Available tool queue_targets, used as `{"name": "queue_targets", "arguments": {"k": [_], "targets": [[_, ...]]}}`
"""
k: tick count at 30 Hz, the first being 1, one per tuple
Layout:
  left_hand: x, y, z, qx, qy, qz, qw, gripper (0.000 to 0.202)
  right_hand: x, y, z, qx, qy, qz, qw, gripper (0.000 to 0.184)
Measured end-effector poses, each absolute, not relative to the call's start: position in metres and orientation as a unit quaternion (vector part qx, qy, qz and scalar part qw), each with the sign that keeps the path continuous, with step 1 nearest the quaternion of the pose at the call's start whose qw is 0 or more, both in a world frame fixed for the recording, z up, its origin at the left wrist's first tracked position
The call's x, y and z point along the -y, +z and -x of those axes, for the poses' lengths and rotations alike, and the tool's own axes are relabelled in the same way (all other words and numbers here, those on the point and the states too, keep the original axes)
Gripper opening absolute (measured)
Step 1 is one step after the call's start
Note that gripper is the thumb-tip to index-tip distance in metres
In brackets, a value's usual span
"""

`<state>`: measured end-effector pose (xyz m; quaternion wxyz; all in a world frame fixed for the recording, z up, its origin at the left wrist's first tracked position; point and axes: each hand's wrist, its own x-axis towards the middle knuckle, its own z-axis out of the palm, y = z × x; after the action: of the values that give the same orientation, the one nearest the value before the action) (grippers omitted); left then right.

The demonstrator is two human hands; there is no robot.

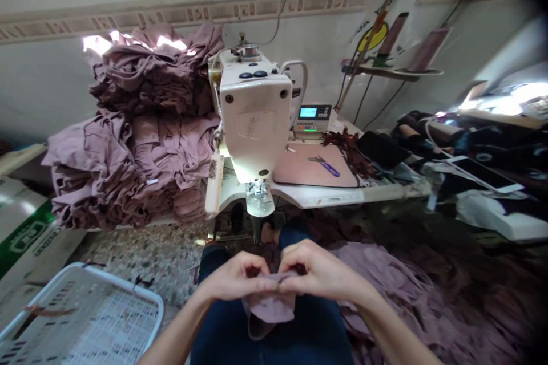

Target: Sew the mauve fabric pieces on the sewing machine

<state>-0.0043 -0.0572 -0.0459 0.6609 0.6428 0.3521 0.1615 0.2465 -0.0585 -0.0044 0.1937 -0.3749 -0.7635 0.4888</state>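
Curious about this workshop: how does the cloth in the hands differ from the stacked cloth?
The cloth is one small piece; the stacked cloth is many layered pieces. The cloth is pinched between the left hand and right hand; the stacked cloth rests beside the sewing machine. Both share a mauve colour.

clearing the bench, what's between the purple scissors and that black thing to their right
In the head view, a heap of dark reddish-brown fabric scraps lies between the purple-handled scissors and the black item.
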Motion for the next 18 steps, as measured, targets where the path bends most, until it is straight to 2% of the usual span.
{"name": "queue_targets", "arguments": {"k": [6,9,10,12,14,18], "targets": [[0.051,-0.034,0.022,-0.423,0.292,-0.639,0.571,0.041,0.053,-0.023,-0.246,0.657,0.516,0.44,0.329,0.032],[0.047,-0.03,0.025,-0.419,0.332,-0.643,0.548,0.047,0.05,-0.027,-0.238,0.613,0.528,0.45,0.378,0.041],[0.046,-0.028,0.026,-0.413,0.34,-0.663,0.524,0.044,0.05,-0.025,-0.236,0.608,0.527,0.45,0.388,0.043],[0.042,-0.024,0.027,-0.405,0.351,-0.719,0.443,0.033,0.05,-0.018,-0.231,0.617,0.5,0.453,0.406,0.043],[0.038,-0.018,0.028,-0.398,0.354,-0.765,0.361,0.03,0.052,-0.007,-0.227,0.64,0.441,0.456,0.433,0.04],[0.033,-0.007,0.023,-0.399,0.37,-0.781,0.307,0.033,0.051,0.01,-0.221,0.669,0.342,0.452,0.481,0.034]]}}
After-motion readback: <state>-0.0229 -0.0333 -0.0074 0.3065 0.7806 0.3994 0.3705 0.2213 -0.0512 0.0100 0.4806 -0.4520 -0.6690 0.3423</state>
